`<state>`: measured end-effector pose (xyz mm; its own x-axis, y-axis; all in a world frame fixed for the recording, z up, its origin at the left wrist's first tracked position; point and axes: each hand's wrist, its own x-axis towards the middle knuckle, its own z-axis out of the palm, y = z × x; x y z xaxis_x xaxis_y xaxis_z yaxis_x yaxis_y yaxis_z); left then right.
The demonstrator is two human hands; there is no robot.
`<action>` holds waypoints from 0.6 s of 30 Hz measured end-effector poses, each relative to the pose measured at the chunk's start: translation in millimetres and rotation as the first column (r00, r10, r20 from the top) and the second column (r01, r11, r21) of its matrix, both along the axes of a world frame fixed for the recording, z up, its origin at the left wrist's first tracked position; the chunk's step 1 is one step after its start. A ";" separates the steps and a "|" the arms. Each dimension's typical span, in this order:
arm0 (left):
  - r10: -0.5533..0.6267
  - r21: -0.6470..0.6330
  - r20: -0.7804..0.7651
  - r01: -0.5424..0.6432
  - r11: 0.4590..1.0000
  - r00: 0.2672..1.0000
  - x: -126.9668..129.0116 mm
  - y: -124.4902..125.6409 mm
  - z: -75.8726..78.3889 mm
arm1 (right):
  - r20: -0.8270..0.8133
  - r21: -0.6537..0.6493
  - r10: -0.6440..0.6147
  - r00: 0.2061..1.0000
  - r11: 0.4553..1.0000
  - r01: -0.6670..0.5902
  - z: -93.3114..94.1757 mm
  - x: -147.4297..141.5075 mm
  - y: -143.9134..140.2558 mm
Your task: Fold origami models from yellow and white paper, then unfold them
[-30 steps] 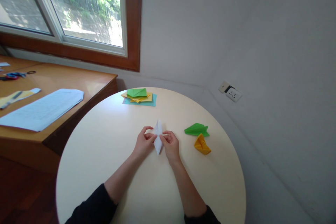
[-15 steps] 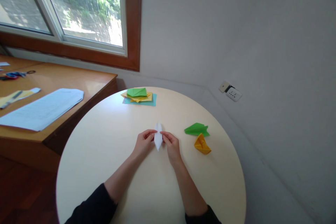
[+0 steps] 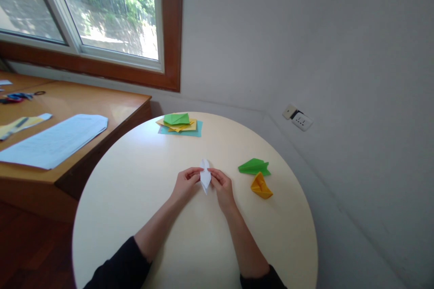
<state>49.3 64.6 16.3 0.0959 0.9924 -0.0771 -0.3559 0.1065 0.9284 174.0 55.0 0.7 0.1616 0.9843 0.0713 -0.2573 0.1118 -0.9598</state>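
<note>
A small folded white paper (image 3: 205,178), narrow and pointed at its near end, is held between both hands over the middle of the round white table (image 3: 135,189). My left hand (image 3: 186,183) pinches its left edge between thumb and fingertips. On the opposite edge, my right hand (image 3: 221,185) has the same kind of pinch. The fingertips nearly meet across the paper. To the right of my right hand lie a green folded paper plane (image 3: 254,166) and a yellow folded paper boat (image 3: 261,186), close together.
At the table's far edge sits a stack of coloured papers (image 3: 181,126), green, yellow and blue. A wooden desk (image 3: 118,99) on the left carries white sheets (image 3: 61,140) and scissors (image 3: 20,96). The wall with a socket (image 3: 302,121) borders the table's right side.
The white paper has tilted slightly, its near tip shifting a little to the right and showing a split fold. Both hands stay almost in place.
</note>
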 end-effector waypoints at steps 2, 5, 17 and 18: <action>-0.007 0.015 -0.023 0.008 1.000 1.000 -1.0 0.3 -0.3 | 0.000 0.003 0.005 1.000 1.000 -0.005 0.3 0.3 0.6; -0.012 0.035 -0.076 0.014 0.999 0.997 -2.3 0.7 -0.4 | 0.014 -0.008 -0.003 1.000 1.000 0.003 -1.2 0.6 2.1; -0.007 0.090 -0.219 0.028 0.996 0.976 -1.9 2.6 -6.1 | 0.131 -0.012 -0.027 0.991 1.000 0.029 -2.7 0.7 1.1; -0.004 0.093 -0.231 0.027 0.995 0.973 -2.0 3.1 -7.8 | 0.131 -0.012 -0.038 0.991 0.999 0.040 -2.6 0.2 1.2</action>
